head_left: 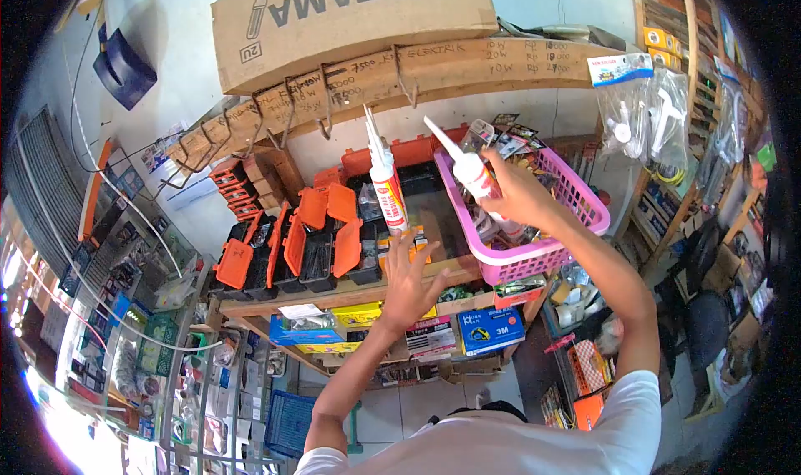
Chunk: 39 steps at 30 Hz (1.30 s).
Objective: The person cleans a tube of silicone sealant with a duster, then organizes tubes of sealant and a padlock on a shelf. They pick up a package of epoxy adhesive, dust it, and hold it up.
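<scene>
My right hand [519, 193] is wrapped round a white and red sealant cartridge [474, 174], its long nozzle pointing up and left. It is over the pink plastic basket [596, 216], which holds assorted small packets. Another sealant cartridge [387, 193] stands upright to the left, with several white nozzles at its top. My left hand [406, 285] is open, fingers spread, its fingertips close to that cartridge's lower end. Black boxes with orange lids [348, 245] sit just left of it.
A wooden beam with metal hooks [409, 78] runs across above the shelf, a big cardboard box [350, 24] on top. Bagged white parts [641, 116] hang at right. Below the shelf sit a blue box [491, 331] and other packages. A glass display counter stands at left.
</scene>
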Each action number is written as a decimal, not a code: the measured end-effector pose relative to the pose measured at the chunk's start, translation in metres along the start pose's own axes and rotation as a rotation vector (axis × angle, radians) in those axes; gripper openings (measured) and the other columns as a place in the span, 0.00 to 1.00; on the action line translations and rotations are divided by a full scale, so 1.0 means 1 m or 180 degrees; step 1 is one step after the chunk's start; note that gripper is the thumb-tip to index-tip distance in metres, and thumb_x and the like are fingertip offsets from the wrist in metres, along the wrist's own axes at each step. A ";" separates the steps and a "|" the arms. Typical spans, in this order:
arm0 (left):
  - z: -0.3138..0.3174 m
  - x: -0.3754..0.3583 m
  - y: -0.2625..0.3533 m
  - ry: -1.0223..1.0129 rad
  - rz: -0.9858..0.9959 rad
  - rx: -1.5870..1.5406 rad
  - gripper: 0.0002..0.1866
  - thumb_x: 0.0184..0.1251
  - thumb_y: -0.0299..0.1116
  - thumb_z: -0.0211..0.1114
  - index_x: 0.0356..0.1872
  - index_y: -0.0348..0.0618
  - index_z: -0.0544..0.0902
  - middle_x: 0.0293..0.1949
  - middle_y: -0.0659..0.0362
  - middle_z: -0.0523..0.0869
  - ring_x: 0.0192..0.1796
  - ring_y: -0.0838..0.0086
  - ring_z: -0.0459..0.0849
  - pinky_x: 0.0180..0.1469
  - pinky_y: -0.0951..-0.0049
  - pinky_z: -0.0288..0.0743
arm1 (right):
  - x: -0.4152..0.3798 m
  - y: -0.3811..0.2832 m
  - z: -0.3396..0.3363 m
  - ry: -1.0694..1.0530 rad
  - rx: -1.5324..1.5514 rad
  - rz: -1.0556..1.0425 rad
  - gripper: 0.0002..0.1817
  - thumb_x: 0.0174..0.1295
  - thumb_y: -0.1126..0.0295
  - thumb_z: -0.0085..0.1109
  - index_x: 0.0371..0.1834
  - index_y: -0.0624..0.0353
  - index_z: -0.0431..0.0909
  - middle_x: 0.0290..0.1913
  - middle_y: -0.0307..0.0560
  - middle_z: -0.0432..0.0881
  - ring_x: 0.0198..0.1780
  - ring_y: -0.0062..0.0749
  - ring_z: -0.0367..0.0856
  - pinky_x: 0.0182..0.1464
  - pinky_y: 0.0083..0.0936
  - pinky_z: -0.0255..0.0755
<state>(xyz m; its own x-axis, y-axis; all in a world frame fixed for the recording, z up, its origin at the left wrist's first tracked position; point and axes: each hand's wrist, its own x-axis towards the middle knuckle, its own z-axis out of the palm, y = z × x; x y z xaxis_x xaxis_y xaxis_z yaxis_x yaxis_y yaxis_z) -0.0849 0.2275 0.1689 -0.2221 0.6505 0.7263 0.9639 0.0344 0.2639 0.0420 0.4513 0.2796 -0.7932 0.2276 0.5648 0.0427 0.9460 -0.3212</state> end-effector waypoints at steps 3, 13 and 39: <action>-0.006 0.002 0.009 -0.0068 0.0011 -0.0216 0.25 0.61 0.38 0.66 0.59 0.45 0.73 0.68 0.45 0.62 0.72 0.43 0.53 0.70 0.47 0.49 | -0.019 -0.018 -0.009 0.0212 -0.0122 -0.0356 0.35 0.52 0.64 0.67 0.61 0.60 0.59 0.43 0.62 0.80 0.43 0.58 0.81 0.44 0.46 0.75; -0.034 0.021 0.084 -0.0282 -0.0139 -0.2225 0.39 0.62 0.33 0.64 0.70 0.31 0.54 0.70 0.42 0.57 0.74 0.57 0.53 0.74 0.60 0.43 | -0.065 -0.099 -0.066 0.0821 -0.0008 -0.1197 0.34 0.46 0.61 0.74 0.57 0.57 0.70 0.43 0.48 0.82 0.41 0.46 0.83 0.44 0.38 0.75; 0.068 -0.112 0.105 -0.2988 -0.2552 -0.6538 0.39 0.53 0.46 0.67 0.63 0.34 0.64 0.35 0.48 0.79 0.35 0.62 0.80 0.36 0.63 0.76 | -0.460 0.148 0.243 0.2126 0.3736 0.5665 0.30 0.50 0.41 0.66 0.50 0.48 0.74 0.48 0.45 0.76 0.47 0.38 0.72 0.53 0.40 0.63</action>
<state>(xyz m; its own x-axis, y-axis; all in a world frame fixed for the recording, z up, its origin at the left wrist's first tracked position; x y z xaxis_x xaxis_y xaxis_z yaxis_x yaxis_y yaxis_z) 0.0513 0.2095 0.0721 0.3350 0.9422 0.0014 -0.6835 0.2419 0.6887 0.2652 0.4305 -0.2125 -0.0954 0.6937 -0.7139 -0.2088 -0.7152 -0.6670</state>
